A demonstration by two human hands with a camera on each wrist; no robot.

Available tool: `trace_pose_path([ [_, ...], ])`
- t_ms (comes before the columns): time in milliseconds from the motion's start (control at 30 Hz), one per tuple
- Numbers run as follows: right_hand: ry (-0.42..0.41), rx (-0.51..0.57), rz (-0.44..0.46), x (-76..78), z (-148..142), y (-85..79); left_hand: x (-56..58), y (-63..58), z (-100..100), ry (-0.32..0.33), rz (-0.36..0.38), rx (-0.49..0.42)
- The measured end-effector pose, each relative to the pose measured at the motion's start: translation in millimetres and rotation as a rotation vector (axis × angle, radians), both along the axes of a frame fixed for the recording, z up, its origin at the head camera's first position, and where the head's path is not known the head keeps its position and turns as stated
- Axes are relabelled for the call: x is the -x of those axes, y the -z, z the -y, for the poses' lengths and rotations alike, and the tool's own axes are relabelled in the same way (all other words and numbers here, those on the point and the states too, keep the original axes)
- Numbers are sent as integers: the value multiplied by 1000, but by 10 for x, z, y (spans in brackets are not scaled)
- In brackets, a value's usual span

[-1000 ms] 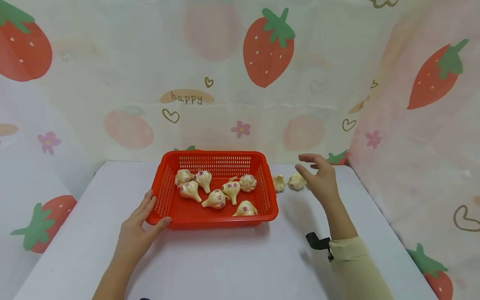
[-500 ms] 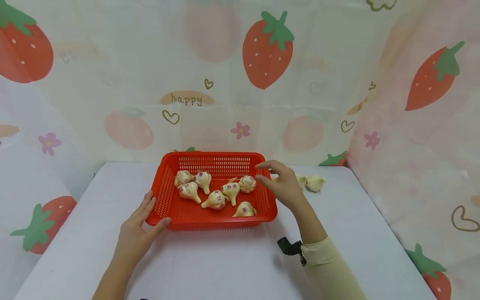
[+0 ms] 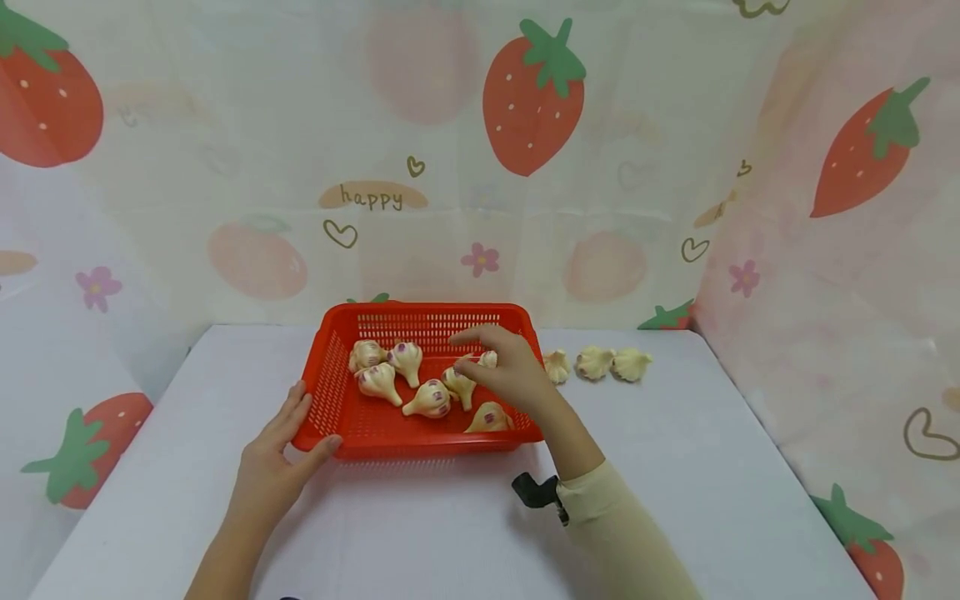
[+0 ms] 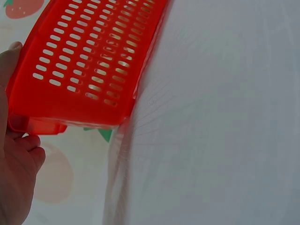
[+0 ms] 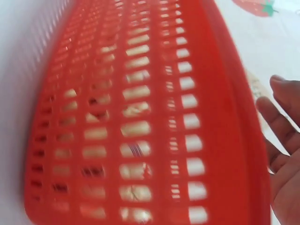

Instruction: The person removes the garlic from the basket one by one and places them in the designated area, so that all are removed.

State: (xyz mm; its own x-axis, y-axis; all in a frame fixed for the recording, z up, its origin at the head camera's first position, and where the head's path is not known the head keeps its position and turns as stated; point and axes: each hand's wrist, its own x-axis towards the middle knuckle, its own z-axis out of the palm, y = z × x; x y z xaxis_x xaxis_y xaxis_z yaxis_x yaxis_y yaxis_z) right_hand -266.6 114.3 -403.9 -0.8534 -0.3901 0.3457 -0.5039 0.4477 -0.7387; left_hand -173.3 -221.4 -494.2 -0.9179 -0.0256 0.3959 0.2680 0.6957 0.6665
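A red perforated plastic basket point(image 3: 427, 447) stands on the table with several garlic bulbs point(image 3: 379, 382) lying inside. My left hand point(image 3: 273, 467) grips its near left corner, thumb on the front rim; in the left wrist view the fingers point(image 4: 32, 143) curl about the rim. Over the right part of the basket hovers my right hand point(image 3: 510, 371), thumb and fingers apart with nothing between them. Just beyond its fingertips is a garlic bulb point(image 3: 459, 385), and the hand partly covers another. Through the slots in the right wrist view, garlic shows blurred behind the basket wall point(image 5: 220, 154).
Three garlic bulbs point(image 3: 595, 363) lie in a row on the white table point(image 3: 675, 467), right of the basket. A strawberry-print curtain point(image 3: 450, 150) hangs behind the table and along its sides.
My right hand has moved left from above the table's garlic bulbs to over the basket, uncovering the row of three. My left hand and the basket have stayed put.
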Motion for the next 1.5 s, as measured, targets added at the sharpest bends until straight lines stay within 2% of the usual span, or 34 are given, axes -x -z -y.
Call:
trace_pose_path([
  [267, -95, -23, 75, 105, 296, 58, 6, 2, 22, -4, 5, 2],
  [567, -142, -100, 145, 204, 495, 180, 8, 14, 19, 2, -2, 1],
  [900, -103, -137, 286, 233, 499, 286, -3, 9, 0, 3, -3, 11],
  [1267, -99, -156, 360, 332, 512, 398, 18, 24, 17, 8, -41, 7],
  [1500, -106, -198, 376, 319, 526, 396, 6, 24, 10, 9, -40, 0],
])
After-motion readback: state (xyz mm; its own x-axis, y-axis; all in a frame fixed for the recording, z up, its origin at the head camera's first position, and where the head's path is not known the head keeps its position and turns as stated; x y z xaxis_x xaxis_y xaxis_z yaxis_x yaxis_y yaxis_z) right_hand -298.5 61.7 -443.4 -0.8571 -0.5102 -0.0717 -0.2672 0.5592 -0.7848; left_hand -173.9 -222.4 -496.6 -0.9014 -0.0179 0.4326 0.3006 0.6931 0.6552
